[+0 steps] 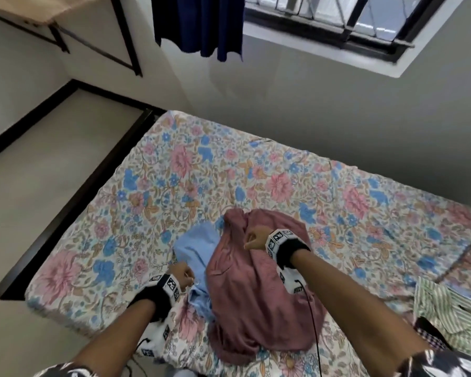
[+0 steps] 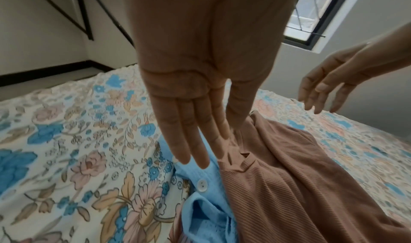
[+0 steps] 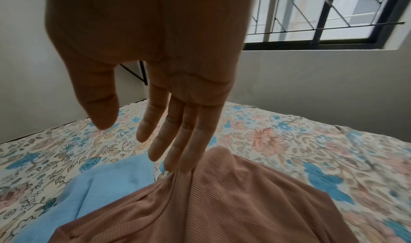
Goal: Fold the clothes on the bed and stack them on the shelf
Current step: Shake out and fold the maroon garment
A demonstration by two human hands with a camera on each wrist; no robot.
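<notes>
Nearest, at the bed's near edge, a crumpled dusty-pink ribbed shirt (image 1: 259, 289) lies heaped on the floral bedsheet (image 1: 152, 186), partly covering a light-blue buttoned shirt (image 1: 199, 248) that shows along its left side. To the near right, a green-and-white striped garment (image 1: 452, 311) lies at the bed's edge with a dark checked piece just beside it.

The left hand (image 2: 200, 81) reaches down with fingers (image 2: 189, 141) straight and together, their tips over the seam where the blue shirt meets the pink one; in the left wrist view it grips nothing. The right hand (image 3: 155, 67) hangs over the far end of the pink shirt, fingers (image 3: 184, 138) extended and relaxed, the tips at or just above a raised fold of the cloth; whether they touch it cannot be told. Both hands are open.

Farther off, the bedsheet stretches to the wall. On the left stands a black-framed shelf (image 1: 52, 31); a navy cloth (image 1: 199, 25) hangs beside a barred window (image 1: 365, 20).
</notes>
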